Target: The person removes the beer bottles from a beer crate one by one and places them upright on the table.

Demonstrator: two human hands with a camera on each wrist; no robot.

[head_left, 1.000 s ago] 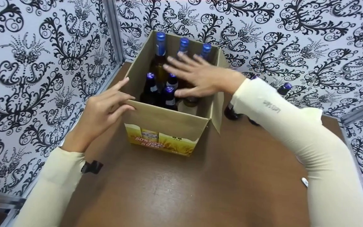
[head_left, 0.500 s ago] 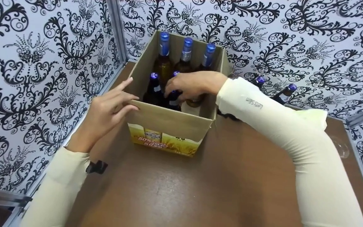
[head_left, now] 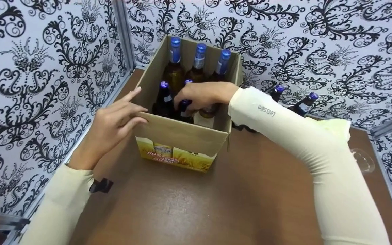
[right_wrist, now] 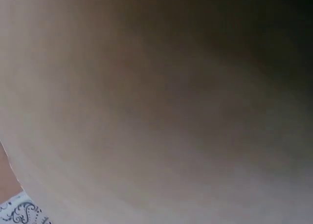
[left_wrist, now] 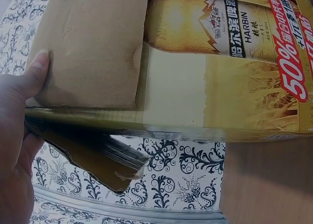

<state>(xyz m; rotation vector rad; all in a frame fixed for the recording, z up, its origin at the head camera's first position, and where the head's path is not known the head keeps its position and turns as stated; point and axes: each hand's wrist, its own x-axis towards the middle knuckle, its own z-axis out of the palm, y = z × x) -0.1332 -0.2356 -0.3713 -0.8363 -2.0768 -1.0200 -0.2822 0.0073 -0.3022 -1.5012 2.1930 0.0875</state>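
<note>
An upright cardboard beer box (head_left: 182, 127) stands with its top open in the head view. My left hand (head_left: 114, 122) grips its near-left corner; in the left wrist view the thumb (left_wrist: 39, 70) lies on the front panel. Inside, my right hand (head_left: 202, 95) holds a dark beer bottle (head_left: 185, 104) with a purple cap by its neck. Beside it stands another purple-capped bottle (head_left: 163, 92), with one more cap (head_left: 188, 81) behind, partly hidden by the hand. Three blue-capped bottles, one at the left (head_left: 175, 54), line the box's far end. Blurred cardboard (right_wrist: 122, 136) fills the right wrist view.
Two purple-capped bottles, one farther right (head_left: 306, 103), stand behind the right sleeve. A pale yellow cloth (head_left: 335, 127) and a clear glass (head_left: 364, 161) show past that sleeve on the brown table (head_left: 182, 211). Patterned walls (head_left: 46, 68) enclose the back and left.
My right hand was spread above the bottles, then lowered into the box and closed on a purple-capped bottle's neck. The left hand stays at the box corner.
</note>
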